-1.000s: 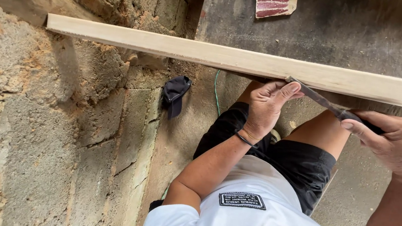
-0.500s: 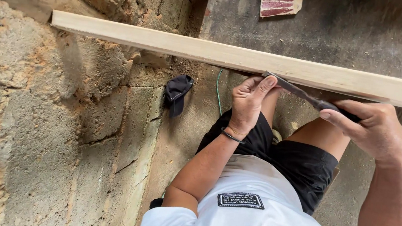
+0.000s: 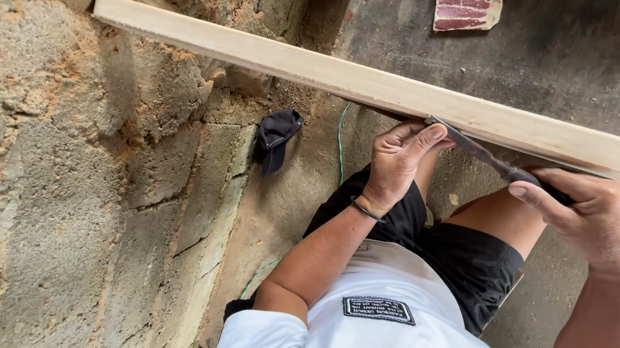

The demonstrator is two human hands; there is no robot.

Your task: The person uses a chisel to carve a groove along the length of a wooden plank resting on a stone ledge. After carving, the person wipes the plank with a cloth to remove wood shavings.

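Note:
A long pale wooden plank (image 3: 321,68) runs from the upper left to the right edge, its left end against the rough block wall. My right hand (image 3: 589,219) grips the handle of a dark flat file (image 3: 481,155). The blade lies slanted against the plank's lower edge. My left hand (image 3: 397,160) rests its fingertips on the blade's tip and presses it to the wood. Below the hands I see my white shirt, black shorts and bare knee.
A rough concrete block wall (image 3: 57,170) fills the left side. A dark cap (image 3: 277,136) lies on the ground by the wall, beside a thin green cord (image 3: 342,135). A red-and-white patterned tile piece (image 3: 467,6) lies on the grey floor beyond the plank.
Both hands and the file slid left along the plank's lower edge, then held almost in place. The plank has not moved.

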